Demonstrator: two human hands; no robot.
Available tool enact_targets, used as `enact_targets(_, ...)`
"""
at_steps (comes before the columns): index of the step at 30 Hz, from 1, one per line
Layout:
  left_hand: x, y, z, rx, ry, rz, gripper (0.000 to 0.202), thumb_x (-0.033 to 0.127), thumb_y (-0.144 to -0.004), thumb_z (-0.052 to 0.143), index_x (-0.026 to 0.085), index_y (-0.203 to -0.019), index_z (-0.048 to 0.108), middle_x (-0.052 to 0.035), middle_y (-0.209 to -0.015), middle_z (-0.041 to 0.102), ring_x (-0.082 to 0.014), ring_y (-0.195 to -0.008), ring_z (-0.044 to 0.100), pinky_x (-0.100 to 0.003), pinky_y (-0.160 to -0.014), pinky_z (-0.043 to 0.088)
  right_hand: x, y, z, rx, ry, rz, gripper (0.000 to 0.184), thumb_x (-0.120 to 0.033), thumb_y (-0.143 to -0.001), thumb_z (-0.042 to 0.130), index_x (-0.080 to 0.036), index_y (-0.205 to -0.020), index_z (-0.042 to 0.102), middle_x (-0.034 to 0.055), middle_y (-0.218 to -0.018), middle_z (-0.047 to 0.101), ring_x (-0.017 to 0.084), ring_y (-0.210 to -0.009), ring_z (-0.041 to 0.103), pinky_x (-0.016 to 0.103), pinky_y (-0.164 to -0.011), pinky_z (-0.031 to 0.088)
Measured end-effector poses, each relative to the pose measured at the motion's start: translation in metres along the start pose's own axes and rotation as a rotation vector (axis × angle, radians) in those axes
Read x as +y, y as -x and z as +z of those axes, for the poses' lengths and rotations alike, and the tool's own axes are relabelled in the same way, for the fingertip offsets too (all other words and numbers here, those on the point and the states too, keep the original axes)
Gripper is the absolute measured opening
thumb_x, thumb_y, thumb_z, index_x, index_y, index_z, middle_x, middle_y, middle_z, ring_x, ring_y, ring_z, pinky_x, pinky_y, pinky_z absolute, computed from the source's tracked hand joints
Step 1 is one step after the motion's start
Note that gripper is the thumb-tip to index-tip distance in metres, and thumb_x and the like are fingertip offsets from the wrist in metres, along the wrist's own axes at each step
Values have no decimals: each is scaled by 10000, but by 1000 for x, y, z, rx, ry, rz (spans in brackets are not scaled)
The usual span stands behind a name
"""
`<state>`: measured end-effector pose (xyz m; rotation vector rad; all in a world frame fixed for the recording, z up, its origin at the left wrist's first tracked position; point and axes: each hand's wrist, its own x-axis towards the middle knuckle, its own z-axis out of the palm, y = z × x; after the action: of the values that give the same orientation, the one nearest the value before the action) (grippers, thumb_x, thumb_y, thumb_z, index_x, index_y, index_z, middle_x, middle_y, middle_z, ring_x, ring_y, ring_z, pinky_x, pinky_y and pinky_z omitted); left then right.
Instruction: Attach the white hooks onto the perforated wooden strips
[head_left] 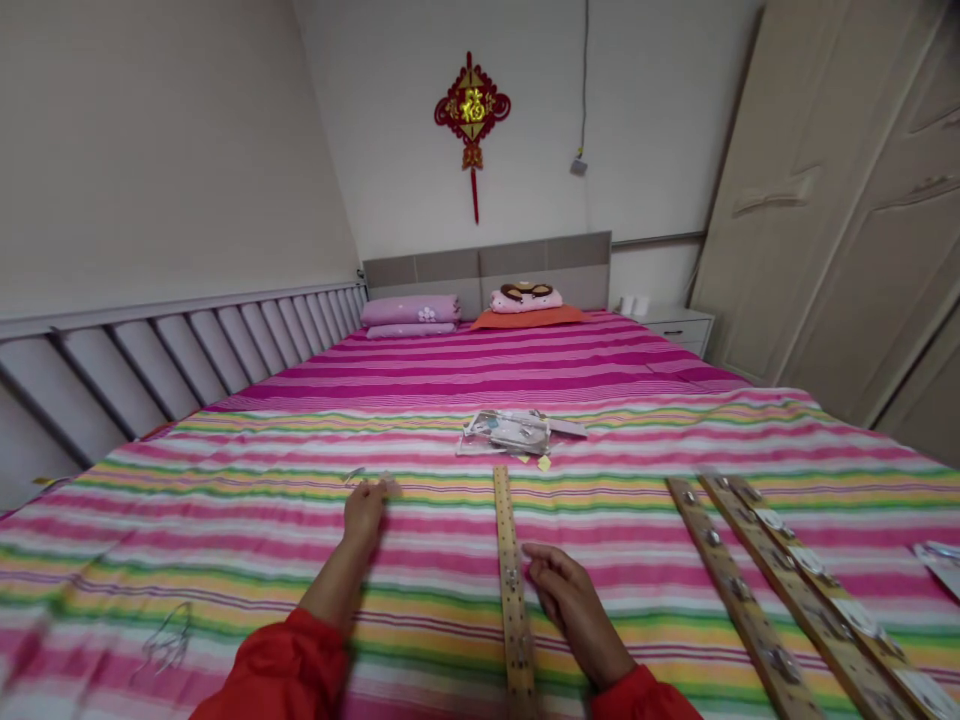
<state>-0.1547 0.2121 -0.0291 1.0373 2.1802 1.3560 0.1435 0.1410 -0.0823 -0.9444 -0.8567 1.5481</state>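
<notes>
Basically, L hand [364, 507] narrow by clear plastic [391, 486], R hand [564, 592] half-curled nr flat, holed wood strip [506, 530], grips unclear.

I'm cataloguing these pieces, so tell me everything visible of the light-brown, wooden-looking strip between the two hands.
The long, narrow, light-brown, wooden-looking strip has small dark dots, probably holes, along its length. Shiny, silvery, metal-looking pieces sit on its middle and nearer part; their exact shape is blurred. It lies flat on the multicoloured striped cloth, pointing away from the person, its near end reaching the picture's bottom edge. The bare right hand is close beside it; whether a fingertip touches it is unclear.
</notes>
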Motion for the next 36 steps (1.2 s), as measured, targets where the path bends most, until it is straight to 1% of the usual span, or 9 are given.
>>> enact_targets(2,10,18,4,-135,238,-80,198,260,-808,521,161,-643,571,-11,-579,611,-139,-591,614,-233,-569,465,0,-1,0,2,-7,-6,318,-360,-615,719,-163,-859,666,-92,-487,386,38,-387,230,208,-400,95)
enact_targets(6,36,69,16,-536,898,-471,103,120,-823,538,107,-773,627,-56,-676,690,-88,-570,641,-165,-552,509,2,-3,-1,-16,-13,-33,308,-369,-629,720,-159,-848,671,-96,-455,396,37,-370,236,206,-388,104)
enact_targets(9,52,107,29,-676,990,-634,121,112,-849,524,94,-779,621,-74,-676,702,-108,-590,668,-168,-546,529,0,-3,-1,-12,-23,-43,328,-389,-609,751,-160,-833,676,-83,-466,454,35,-358,257,202,-372,116)
enact_targets(14,65,149,56,-724,949,-730,149,115,-850,530,81,-732,615,-71,-649,693,-97,-541,650,-165,-530,514,-4,-1,1,1,-82,-70,382,-360,-565,811,-168,-865,673,-50,-581,557,23,-381,291,184,-363,128)
enact_targets(18,61,159,68,-722,761,-626,89,140,-795,590,85,-743,636,-54,-655,687,-93,-538,632,-173,-515,471,-8,-1,0,7,-122,-125,378,-367,-593,800,-171,-890,675,-48,-598,569,16,-367,272,193,-358,139)
enact_targets(24,55,152,72,-727,448,-45,313,368,-600,741,132,-520,550,32,-464,548,-59,-427,444,-190,-459,330,-13,0,-1,71,-101,-151,341,-375,-595,799,-172,-845,687,-71,-519,492,30,-405,262,201,-385,140)
enact_targets(26,59,152,71,-737,431,-5,364,434,-574,735,142,-509,527,35,-467,538,-59,-434,423,-198,-472,317,-13,0,-1,64,-92,-156,302,-371,-608,791,-167,-802,682,-84,-469,438,35,-403,251,207,-387,131)
enact_targets(31,63,157,69,-866,421,-161,400,503,-558,706,137,-671,589,-2,-593,607,-80,-497,482,-203,-487,310,-11,-1,-3,70,-90,-190,275,-397,-657,748,-160,-772,668,-92,-438,402,38,-384,243,215,-390,145)
enact_targets(36,55,155,67,-737,207,106,323,417,-572,694,177,-544,479,51,-469,470,-84,-469,430,-222,-491,331,-13,-1,-3,81,-64,-169,289,-423,-655,743,-166,-758,660,-96,-443,381,38,-387,233,207,-377,129)
